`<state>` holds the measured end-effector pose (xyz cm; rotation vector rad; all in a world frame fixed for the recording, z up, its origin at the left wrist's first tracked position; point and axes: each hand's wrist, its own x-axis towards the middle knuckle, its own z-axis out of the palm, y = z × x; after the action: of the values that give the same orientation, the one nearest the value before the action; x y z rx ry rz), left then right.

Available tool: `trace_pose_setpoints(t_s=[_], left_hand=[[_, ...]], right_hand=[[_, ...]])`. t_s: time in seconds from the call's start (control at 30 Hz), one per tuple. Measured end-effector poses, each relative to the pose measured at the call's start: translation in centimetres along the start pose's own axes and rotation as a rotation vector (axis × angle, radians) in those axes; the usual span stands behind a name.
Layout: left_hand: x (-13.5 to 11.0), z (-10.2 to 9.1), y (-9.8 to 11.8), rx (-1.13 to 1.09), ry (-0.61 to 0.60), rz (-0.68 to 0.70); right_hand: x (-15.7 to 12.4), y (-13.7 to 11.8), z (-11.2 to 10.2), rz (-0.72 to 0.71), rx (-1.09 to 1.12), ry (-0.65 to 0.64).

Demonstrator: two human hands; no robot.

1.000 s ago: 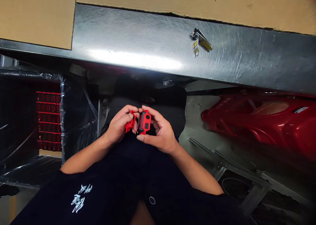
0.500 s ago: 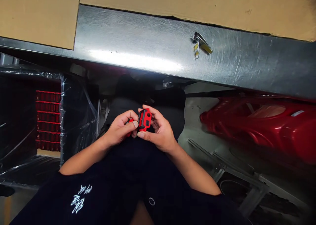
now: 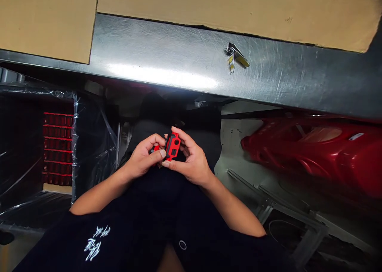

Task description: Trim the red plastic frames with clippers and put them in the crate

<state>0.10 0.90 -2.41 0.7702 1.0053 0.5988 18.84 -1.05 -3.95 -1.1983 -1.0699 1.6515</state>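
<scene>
Red moulded plastic block (image 3: 172, 146) with black insets, held closed between left hand (image 3: 143, 158) and right hand (image 3: 191, 162); scratched steel ledge (image 3: 167, 53), corrugated cardboard (image 3: 238, 9), glossy red panel (image 3: 310, 152) surrounding.

No wording can be read clearly anywhere. The only real lettering is a white, brush-style print (image 3: 93, 244) on the chest of the dark shirt (image 3: 140, 232); it appears upside down in this view and is too stylised to read. A small white badge (image 3: 356, 136) sits on the glossy red shell (image 3: 298, 152), too small and blurred to make out. The cardboard sheet (image 3: 238, 9) carries a faint dark scribble (image 3: 288, 20), also illegible. The red plastic block (image 3: 172, 146) shows no readable marking.
</scene>
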Motion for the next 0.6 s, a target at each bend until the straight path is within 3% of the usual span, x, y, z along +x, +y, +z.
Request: trace_pose_setpoints(t_s=[0.47,0.6], left_hand=[[-0.04,-0.40,0.18,0.182,-0.008,0.026],[0.11,0.00,0.60,0.169,-0.001,0.058]], right_hand=[[-0.45,0.09,-0.31,-0.091,-0.218,0.015],[-0.50,0.06,-0.43,-0.057,-0.162,-0.019]])
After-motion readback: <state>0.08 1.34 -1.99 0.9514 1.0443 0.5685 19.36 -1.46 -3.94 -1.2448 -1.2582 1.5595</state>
